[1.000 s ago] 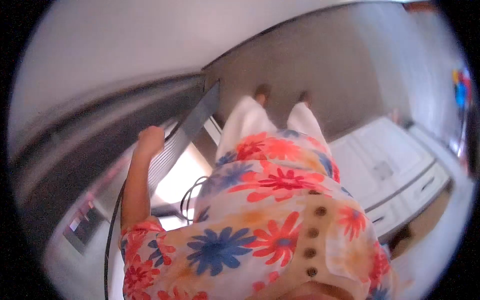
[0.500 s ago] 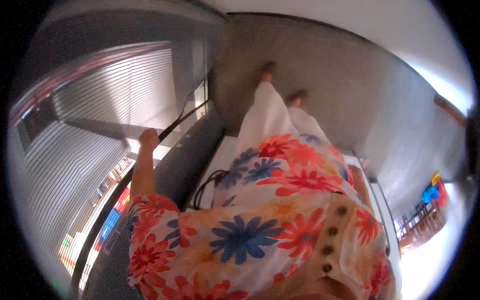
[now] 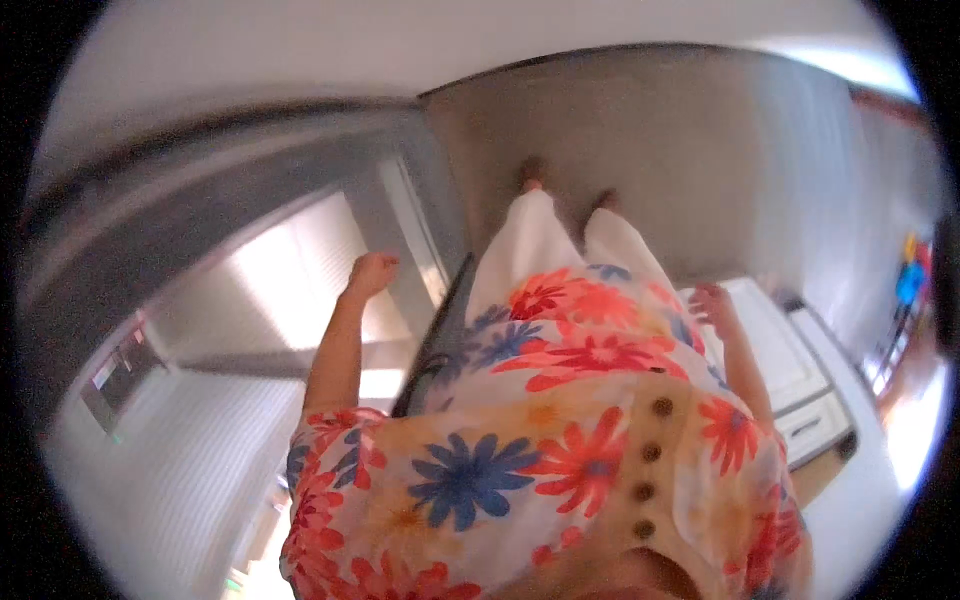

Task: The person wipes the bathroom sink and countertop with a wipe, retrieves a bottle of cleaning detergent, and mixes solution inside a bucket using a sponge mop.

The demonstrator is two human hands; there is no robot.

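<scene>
My left hand (image 3: 374, 273) is raised at left of centre with its fingers curled in, and nothing shows in it. A dark panel edge (image 3: 440, 330) stands between that hand and my body, apart from the fingers. Over a white cabinet (image 3: 765, 350) hangs my right hand (image 3: 711, 303), its fingers loosely apart and holding nothing. The flowered shirt (image 3: 590, 400) and white trousers (image 3: 520, 240) I wear fill the middle and lower view. Motion blurs the fine detail of both hands.
Grey floor (image 3: 680, 140) lies around my feet, with a pale wall (image 3: 300, 50) beyond. To the left is a window with a ribbed blind (image 3: 190, 450). Small colourful things (image 3: 910, 280) are at the far right.
The dark bar seen at my left hand half a second ago is no longer at its fingers. My right hand has come into clear view, and the surroundings have shifted as I turned.
</scene>
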